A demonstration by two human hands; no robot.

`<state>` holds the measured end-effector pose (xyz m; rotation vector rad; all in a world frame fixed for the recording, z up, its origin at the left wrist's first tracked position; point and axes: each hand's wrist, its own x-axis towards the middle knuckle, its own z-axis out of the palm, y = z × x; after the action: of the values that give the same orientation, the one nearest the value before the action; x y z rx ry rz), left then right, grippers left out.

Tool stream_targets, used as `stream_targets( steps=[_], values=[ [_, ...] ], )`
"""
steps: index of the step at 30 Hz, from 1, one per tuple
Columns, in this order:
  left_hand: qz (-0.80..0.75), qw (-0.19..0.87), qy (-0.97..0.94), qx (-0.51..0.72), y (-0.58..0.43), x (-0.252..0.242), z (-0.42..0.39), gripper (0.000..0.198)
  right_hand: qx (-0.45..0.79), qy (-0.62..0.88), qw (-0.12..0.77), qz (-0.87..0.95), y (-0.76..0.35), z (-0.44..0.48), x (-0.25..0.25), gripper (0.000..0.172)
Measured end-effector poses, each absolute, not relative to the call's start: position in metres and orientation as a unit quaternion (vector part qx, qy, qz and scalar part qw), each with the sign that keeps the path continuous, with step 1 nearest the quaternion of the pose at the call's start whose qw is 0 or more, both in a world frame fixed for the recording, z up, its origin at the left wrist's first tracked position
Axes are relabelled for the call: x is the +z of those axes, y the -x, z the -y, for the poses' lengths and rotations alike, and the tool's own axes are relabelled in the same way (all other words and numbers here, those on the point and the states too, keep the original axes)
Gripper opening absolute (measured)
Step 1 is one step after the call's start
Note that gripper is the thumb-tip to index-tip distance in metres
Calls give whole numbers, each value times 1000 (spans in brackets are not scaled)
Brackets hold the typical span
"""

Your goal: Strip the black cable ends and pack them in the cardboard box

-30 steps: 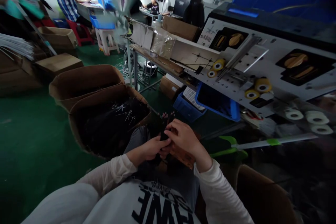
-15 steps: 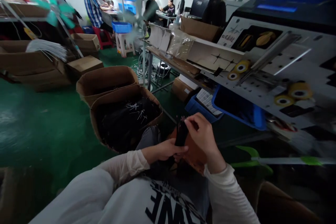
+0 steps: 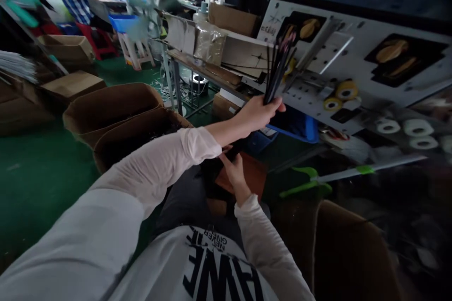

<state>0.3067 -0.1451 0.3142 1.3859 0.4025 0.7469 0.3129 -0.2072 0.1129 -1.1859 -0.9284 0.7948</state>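
One bundle of thin black wires (image 3: 274, 82) has risen from over the lap (image 3: 187, 200), where both hands were on it half a second ago, and now tilts before the machine's pale panel (image 3: 309, 91); the two-handed sorting of its tips looks paused. The left hand (image 3: 262, 112) grips its lower end, fingers wrapped round. Lower down, the right hand (image 3: 234, 171) hangs over an orange-brown sheet (image 3: 256, 176), fingers partly hidden, so I cannot tell whether it holds anything.

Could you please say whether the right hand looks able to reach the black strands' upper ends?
Probably not directly: the left hand grips the strands farther out, and its forearm crosses ahead of the right hand.
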Motion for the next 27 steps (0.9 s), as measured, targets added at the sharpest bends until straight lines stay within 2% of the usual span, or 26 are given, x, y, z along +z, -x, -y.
stream_targets(
  steps=[6,12,19,27],
  values=[
    [-164,595,-678,399,-346,357,139,33,366,534,670,363,-335,194,68,26],
    [-118,625,-656,406,-356,376,152,30,342,591,657,320,-359,200,40,31],
    [-64,635,-644,421,-363,376,156,30,334,607,659,293,-384,205,18,38],
    [-18,628,-630,456,-338,358,148,17,305,648,630,301,-413,218,10,41]
  ],
)
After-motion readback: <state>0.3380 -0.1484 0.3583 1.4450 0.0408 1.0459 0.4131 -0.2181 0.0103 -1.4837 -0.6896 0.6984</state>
